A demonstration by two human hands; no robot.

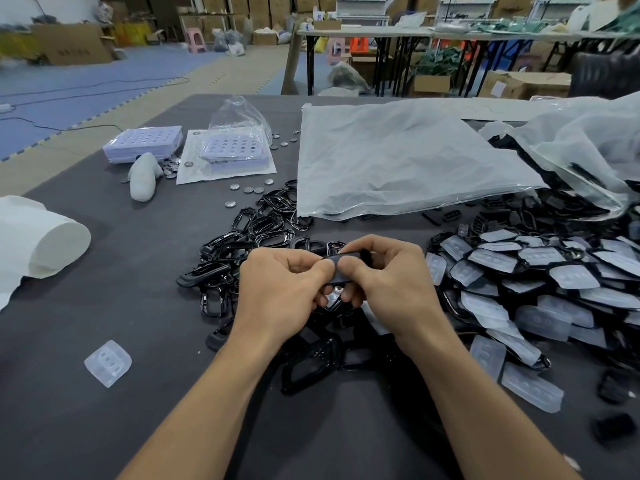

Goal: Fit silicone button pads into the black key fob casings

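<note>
Left hand point(280, 289) and right hand point(384, 275) are held together, both pinching one black key fob casing point(343, 256) just above the table. A silicone button pad point(333, 294) is glimpsed inside it, below the thumbs. Long axis is judged to run hand to hand, so neither hand is nearer. Empty casings point(263, 223) are piled just beyond.

black casing point(341, 268) with clear pad point(333, 295), midair, tilted.
</note>
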